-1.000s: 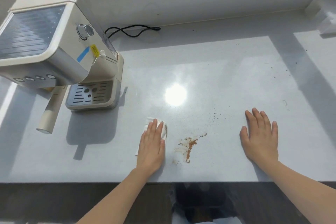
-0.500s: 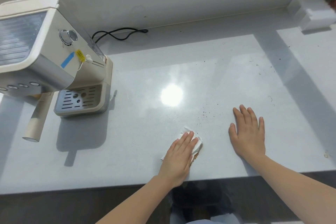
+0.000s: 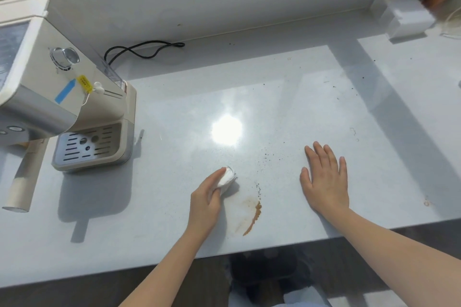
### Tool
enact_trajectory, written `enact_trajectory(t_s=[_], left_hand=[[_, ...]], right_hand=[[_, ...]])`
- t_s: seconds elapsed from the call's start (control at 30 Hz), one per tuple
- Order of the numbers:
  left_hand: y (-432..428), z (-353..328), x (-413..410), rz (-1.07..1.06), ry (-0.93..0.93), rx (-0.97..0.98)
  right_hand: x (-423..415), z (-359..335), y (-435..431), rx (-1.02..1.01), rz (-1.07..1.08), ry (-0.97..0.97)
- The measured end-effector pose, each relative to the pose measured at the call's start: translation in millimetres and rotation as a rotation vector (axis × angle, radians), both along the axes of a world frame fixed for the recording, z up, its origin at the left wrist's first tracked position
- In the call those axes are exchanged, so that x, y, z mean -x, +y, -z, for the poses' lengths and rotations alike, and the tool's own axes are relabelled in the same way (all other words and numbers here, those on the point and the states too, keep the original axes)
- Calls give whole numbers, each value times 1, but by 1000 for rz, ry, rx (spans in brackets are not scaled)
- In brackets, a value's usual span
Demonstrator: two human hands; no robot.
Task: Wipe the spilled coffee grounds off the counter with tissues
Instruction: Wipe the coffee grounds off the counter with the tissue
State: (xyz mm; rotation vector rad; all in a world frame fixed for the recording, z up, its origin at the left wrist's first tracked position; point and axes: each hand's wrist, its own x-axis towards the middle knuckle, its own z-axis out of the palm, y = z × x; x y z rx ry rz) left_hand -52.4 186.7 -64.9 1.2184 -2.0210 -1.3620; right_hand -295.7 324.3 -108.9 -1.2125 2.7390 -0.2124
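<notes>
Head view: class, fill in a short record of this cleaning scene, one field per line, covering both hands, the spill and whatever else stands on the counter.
left hand: grips a wadded tissue on the counter
right hand: flat on counter, empty
spill: brown streak of grounds between the hands, not yet wiped; loose specks beyond it
coffee machine: far left
cable: by the wall
white box: far right corner

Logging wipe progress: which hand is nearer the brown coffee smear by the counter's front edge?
Left. The left hand, gripping the tissue, sits just left of the coffee smear; the right hand lies flat farther to its right.
</notes>
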Motion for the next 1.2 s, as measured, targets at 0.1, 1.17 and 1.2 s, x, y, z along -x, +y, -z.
enact_trajectory(t_s=[0.1, 1.17, 1.2], left_hand=[[-13, 0, -13, -100, -53, 4], [75, 26, -22, 226, -573, 298], [80, 27, -17, 256, -572, 303]], right_hand=[[0, 0, 0, -1, 0, 5], [-1, 1, 0, 39, 7, -13], [-1, 1, 0, 40, 5, -10]])
